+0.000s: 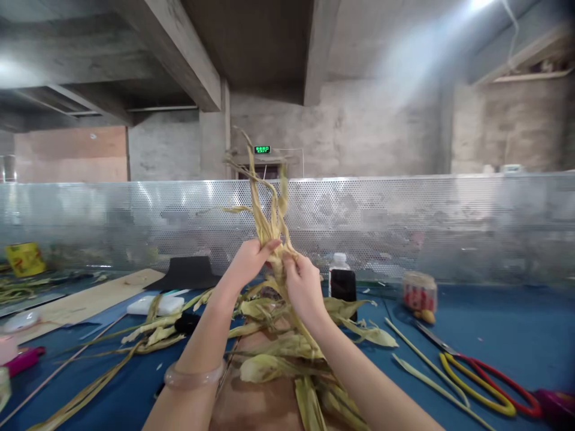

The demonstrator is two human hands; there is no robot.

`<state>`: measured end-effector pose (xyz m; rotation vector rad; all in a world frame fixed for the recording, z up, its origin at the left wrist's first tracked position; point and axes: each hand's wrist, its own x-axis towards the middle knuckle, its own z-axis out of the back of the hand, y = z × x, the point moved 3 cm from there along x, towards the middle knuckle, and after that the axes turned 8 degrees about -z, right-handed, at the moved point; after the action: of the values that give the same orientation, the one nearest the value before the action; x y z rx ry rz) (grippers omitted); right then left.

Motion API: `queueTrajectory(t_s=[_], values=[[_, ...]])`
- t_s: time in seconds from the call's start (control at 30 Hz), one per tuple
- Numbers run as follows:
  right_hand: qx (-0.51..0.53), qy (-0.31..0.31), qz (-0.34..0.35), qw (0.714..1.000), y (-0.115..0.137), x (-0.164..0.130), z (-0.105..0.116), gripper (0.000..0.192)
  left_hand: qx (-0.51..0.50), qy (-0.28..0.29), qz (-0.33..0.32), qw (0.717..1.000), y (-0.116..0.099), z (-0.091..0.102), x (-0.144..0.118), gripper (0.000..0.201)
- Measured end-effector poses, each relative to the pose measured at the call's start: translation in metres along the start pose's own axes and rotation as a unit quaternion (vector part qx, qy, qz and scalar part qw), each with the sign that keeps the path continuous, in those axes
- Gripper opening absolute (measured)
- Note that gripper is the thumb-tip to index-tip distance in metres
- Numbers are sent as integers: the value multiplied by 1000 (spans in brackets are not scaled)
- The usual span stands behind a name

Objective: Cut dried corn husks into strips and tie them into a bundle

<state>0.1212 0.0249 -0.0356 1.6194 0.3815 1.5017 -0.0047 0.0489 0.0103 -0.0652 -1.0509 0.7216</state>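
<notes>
- Between your fingers: corn husk bundle (pixel 274 230), upright, strips fanning above.
- Your left hand (pixel 249 263): pinching bundle's waist.
- Your right hand (pixel 305 286): fingers pinching just below.
- Beneath: loose husks (pixel 287 347) on blue worktop (pixel 516 329); scissors (pixel 485 374) well right.

1. The scissors (pixel 487 380) lie partly hidden: their blades blur toward the far end.
2. The purple object (pixel 557 407) is cut off by the right edge.
3. The exit sign (pixel 262 149) lettering is too small to read.
4. Patches behind the perforated screen (pixel 404 215) are blurred.
</notes>
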Motion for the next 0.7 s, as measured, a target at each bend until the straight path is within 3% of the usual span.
queueTrajectory(t_s=[0.23,0.43,0.53,0.6,0.7], values=[[196,-16,-110,974,-19,1,-7,33,-37,-16,-28,999,-4,-9,1,40],[314,30,-184,931,-16,-1,-17,31,-126,-18,-20,992,-1,-7,-2,43],[292,9,-188,938,-21,10,-8,26,-205,-10,-31,978,3,-3,-3,47],[232,8,-167,958,-25,20,2,25,-220,13,-39,975,3,0,-3,50],[91,122,-133,979,-32,32,10,28,-162,29,-35,986,4,7,-5,52]])
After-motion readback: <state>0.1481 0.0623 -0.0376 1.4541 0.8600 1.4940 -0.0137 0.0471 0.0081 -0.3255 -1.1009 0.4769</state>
